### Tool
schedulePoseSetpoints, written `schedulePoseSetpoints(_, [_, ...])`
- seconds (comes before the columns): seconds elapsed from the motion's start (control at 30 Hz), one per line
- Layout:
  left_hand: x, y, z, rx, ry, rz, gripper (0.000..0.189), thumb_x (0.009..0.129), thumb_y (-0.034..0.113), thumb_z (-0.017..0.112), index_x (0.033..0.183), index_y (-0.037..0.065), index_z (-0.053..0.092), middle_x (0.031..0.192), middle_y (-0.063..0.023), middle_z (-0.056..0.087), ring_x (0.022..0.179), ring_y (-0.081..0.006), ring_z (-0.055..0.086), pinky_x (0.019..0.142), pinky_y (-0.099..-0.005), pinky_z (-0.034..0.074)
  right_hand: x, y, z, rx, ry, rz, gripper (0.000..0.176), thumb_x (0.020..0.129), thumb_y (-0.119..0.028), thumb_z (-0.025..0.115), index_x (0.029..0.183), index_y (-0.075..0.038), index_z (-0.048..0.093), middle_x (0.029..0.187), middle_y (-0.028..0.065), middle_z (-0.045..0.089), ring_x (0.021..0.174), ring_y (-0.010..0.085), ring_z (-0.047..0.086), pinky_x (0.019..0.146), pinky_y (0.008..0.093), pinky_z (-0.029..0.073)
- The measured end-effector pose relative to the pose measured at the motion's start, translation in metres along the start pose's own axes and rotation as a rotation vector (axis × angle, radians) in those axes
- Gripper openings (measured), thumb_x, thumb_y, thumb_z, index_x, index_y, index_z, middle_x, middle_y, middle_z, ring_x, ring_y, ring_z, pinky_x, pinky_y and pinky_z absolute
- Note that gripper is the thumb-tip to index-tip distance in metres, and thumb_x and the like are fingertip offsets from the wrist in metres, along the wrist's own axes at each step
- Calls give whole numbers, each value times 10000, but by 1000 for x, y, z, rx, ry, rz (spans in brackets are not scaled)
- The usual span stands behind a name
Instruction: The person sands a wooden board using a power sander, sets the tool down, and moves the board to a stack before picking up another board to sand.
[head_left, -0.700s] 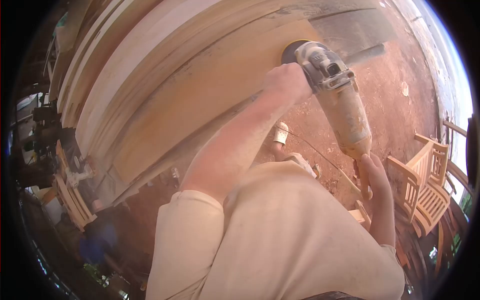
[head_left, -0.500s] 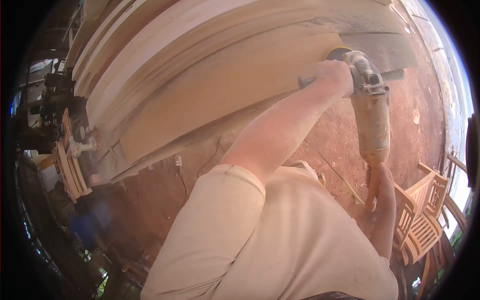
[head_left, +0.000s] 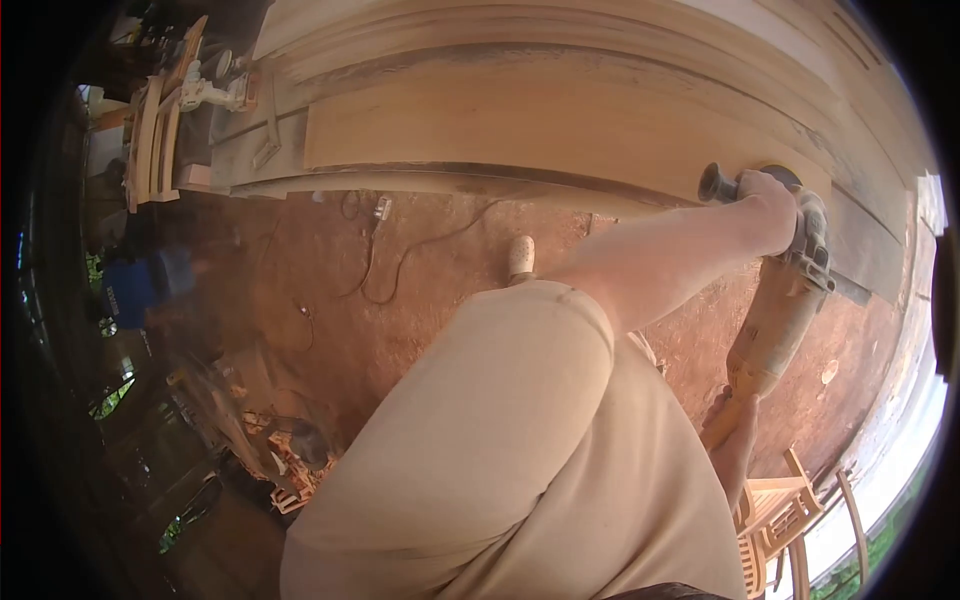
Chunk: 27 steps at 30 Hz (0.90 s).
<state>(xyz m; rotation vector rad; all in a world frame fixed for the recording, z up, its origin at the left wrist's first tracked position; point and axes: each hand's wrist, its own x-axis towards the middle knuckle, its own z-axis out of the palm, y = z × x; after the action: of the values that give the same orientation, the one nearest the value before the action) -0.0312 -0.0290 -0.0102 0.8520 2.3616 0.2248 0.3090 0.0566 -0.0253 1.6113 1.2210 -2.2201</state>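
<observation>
My left hand (head_left: 772,208) is closed around the front of a dusty angle grinder (head_left: 775,325), by its black side handle (head_left: 714,183). My right hand (head_left: 736,432) grips the tool's rear end, partly hidden by my body. The grinder's yellow-edged disc (head_left: 784,174) is at the right end of a long, smooth wooden board (head_left: 500,125), mostly covered by my left hand. That board lies among other dusty planks on the bench.
A second power tool (head_left: 215,92) rests at the bench's left end beside stacked wood strips (head_left: 152,140). A cord (head_left: 400,265) trails over the reddish floor. Slatted wooden chairs (head_left: 775,515) stand lower right, a blue container (head_left: 140,290) at left.
The view has swung, so the bench lies more level. My hands and the grinder appear lower, with the disc farther right along the board; both hands keep hold of it.
</observation>
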Motion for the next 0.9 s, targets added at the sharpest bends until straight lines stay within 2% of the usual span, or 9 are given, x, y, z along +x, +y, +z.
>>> schedulePoseSetpoints(0.1, [-50, -59, -12, -42, 44, -84, 324, 873, 242, 705, 1173, 141, 774, 1207, -71, 763, 1129, -220, 727, 894, -382, 572, -6, 4, 34, -64, -11, -62, 487, 1084, -435, 502, 1347, -28, 550, 1051, 50, 636, 862, 140, 603, 737, 306, 500])
schedulePoseSetpoints(0.17, [-81, -102, -13, -119, 93, -194, 299, 871, 230, 693, 1131, 113, 781, 1163, -107, 772, 1102, -246, 739, 894, -386, 583, -20, -6, 73, -324, -180, -18, 458, 1075, -458, 524, 1285, -53, 569, 1020, 27, 628, 869, 109, 580, 769, 251, 479])
schedulePoseSetpoints(0.27, [-129, -163, -14, -198, 150, -390, 283, 873, 223, 694, 1107, 95, 787, 1149, -121, 773, 1104, -265, 739, 915, -386, 583, -10, -8, 113, -590, -399, -50, 460, 1079, -444, 499, 1253, -24, 569, 964, 50, 624, 842, 127, 589, 759, 270, 487])
schedulePoseSetpoints(0.3, [-149, -180, -17, -205, 165, -466, 280, 871, 224, 709, 1112, 106, 790, 1161, -102, 775, 1119, -251, 736, 919, -375, 580, -1, -7, 124, -598, -412, -56, 460, 1079, -444, 499, 1253, -24, 569, 964, 50, 624, 842, 127, 589, 759, 270, 487])
schedulePoseSetpoints(0.47, [-237, -257, -25, -285, 253, -701, 279, 874, 198, 677, 1101, 80, 786, 1168, -160, 759, 1138, -319, 718, 961, -410, 570, 8, 5, 194, -709, -780, -53, 409, 1056, -390, 524, 1201, -12, 580, 892, 72, 619, 780, 159, 600, 708, 328, 505])
schedulePoseSetpoints(0.57, [-280, -300, -23, -308, 239, -810, 292, 890, 209, 672, 1129, 77, 774, 1199, -172, 746, 1178, -338, 696, 998, -429, 550, 1, 16, 243, -773, -947, -91, 395, 1066, -394, 518, 1165, -16, 572, 882, 66, 610, 775, 149, 595, 688, 316, 505])
schedulePoseSetpoints(0.63, [-298, -347, -1, -332, 288, -867, 313, 895, 222, 677, 1155, 69, 761, 1240, -178, 730, 1203, -341, 684, 1011, -440, 540, -7, 23, 276, -814, -992, -44, 395, 1067, -403, 522, 1147, -20, 576, 880, 62, 604, 775, 142, 590, 685, 311, 507])
schedulePoseSetpoints(0.7, [-321, -383, 1, -327, 189, -952, 337, 893, 239, 689, 1179, 73, 753, 1276, -178, 715, 1210, -351, 677, 1016, -446, 533, -13, 34, 310, -845, -1027, -2, 396, 1069, -412, 525, 1129, -25, 580, 878, 59, 599, 774, 135, 585, 681, 306, 509])
schedulePoseSetpoints(0.9, [-396, -473, -3, -49, 155, -901, 283, 929, 248, 655, 1137, 79, 745, 1157, -203, 734, 1109, -350, 708, 906, -449, 555, -46, 65, 413, -1155, -1032, -82, 513, 1038, -531, 551, 1115, -29, 623, 885, 36, 588, 768, 120, 572, 685, 320, 518])
